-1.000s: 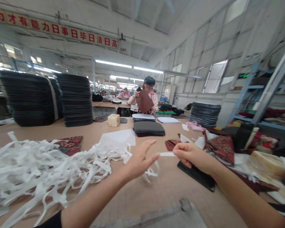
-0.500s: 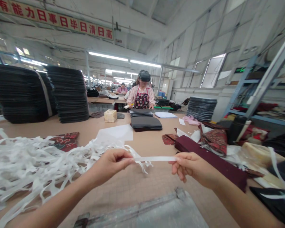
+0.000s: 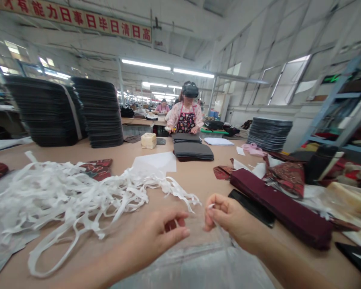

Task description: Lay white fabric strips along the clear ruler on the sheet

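My left hand (image 3: pixel 165 233) is over the near middle of the table, its thumb and fingers apart with nothing between them. To its right, my right hand (image 3: pixel 224 212) has its fingers curled and pinched on a white strip, of which a small end (image 3: pixel 211 206) shows at the fingertips; a blurred length seems to hang below. A tangled heap of white strips (image 3: pixel 105 196) spreads over the left of the table. Under both hands lies a translucent plastic sheet (image 3: pixel 192 267).
Tall black stacks (image 3: pixel 100 112) stand at the back left. Grey pieces (image 3: pixel 193 151) lie mid-table, before a person (image 3: pixel 186 112) across it. A maroon fabric bundle (image 3: pixel 279 206) and a black flat object (image 3: pixel 252 206) are at the right.
My left hand has let go of the strip and opened. The strip no longer stretches between my hands; my right hand still pinches it, lower down. The view has shifted left.
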### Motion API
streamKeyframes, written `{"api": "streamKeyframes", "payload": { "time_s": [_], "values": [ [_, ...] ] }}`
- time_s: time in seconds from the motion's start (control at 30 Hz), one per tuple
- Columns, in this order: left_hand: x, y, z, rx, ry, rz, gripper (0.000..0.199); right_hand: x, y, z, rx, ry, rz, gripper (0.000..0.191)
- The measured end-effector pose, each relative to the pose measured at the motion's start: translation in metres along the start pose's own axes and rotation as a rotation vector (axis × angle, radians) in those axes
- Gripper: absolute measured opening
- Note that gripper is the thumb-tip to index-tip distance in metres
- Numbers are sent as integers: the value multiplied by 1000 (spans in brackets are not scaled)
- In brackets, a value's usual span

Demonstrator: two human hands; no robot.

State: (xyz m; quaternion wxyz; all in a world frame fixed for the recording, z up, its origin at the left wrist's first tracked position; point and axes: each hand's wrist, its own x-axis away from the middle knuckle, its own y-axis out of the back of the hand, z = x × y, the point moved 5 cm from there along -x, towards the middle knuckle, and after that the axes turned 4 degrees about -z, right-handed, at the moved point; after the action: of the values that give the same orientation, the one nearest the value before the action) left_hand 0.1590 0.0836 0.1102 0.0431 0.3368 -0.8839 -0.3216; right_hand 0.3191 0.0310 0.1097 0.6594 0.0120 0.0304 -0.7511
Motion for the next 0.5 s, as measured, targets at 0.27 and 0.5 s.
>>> {"api": "streamKeyframes", "payload": {
  "time_s": [0.27, 0.5],
  "values": [
    [1, 1, 12, 228, 134, -54, 10, 19, -32, -30, 342, -246, 202, 29],
    [65, 36, 75, 286, 423, -98, 16, 38, 42, -59, 652, -417, 200, 39]
  ]
}}
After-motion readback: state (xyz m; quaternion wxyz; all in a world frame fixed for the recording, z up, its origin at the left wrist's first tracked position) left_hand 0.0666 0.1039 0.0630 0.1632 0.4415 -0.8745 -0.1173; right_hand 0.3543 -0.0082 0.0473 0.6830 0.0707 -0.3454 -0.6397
